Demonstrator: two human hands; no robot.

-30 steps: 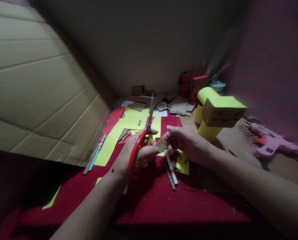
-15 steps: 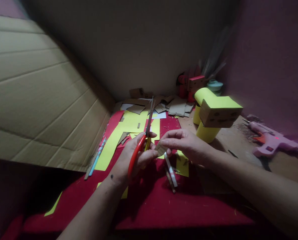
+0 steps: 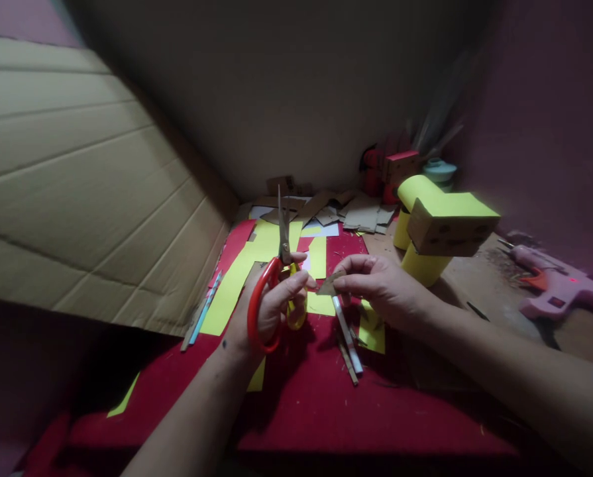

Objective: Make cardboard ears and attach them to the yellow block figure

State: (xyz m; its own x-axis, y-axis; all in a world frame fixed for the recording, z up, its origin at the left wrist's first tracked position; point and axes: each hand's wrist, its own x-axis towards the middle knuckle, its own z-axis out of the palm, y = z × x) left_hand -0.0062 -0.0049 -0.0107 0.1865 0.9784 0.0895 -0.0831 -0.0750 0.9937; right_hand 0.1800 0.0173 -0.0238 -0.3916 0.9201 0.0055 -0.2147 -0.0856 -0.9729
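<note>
We see large cardboard panel [image 3: 92,179], upper left | we see pink glue gun [image 3: 557,286], right edge | we see pale-blue container [image 3: 440,172], right of centre

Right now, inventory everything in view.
Cloth: 1, red, front
Papers: several, mostly yellow, on cloth
Scissors: 1, red/yellow, centre
Cardboard bit: 1, brown, centre
Cardboard scraps: several, brown, back
Cardboard sheet: 1, brown, left
Stick: 1, blue, left
Strips: several, white/brown, centre
Box-headed model: 1, yellow/brown, right
Red model: 1, red, back
Container: 1, bluish, back
Glue gun: 1, pink, right
Left hand: 1, bare, holding scissors
Right hand: 1, bare, pinching cardboard bit
</note>
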